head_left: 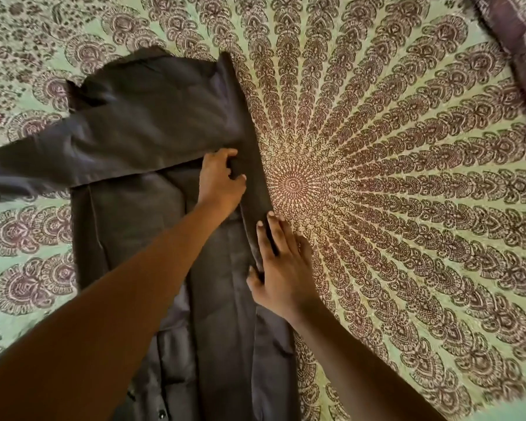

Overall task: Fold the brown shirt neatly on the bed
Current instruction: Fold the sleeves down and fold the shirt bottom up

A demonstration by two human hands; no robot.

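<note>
Left hand point(220, 180): fingers curled, pinching a ridge of cloth at the right-hand fold of the brown shirt point(152, 208), about where the sleeve point(82, 153) crosses the body.

Right hand point(281, 268): fingers straight and together, laid flat along the same folded edge nearer the person; thumb on the cloth, outer fingers partly on the bedspread point(407, 192). Holds nothing; presses only.

Brown shirt: spread lengthwise on the bedspread, left of the mandala centre. Its right side appears turned inward as a long narrow panel. One sleeve lies across the upper body and trails off toward the left edge of view. A placket with buttons seems to show at the bottom, though dimly.

Step in hand, as judged: setting and smoothing the right-side lengthwise fold. Task early to midway; left side and bottom not yet folded.

Next move, as judged: run the crease flat along its length, then bring the trailing sleeve in over the body, keeping the edges parallel.

Also present: a dark patterned cloth point(516, 41), top right corner, well apart from the shirt.
</note>
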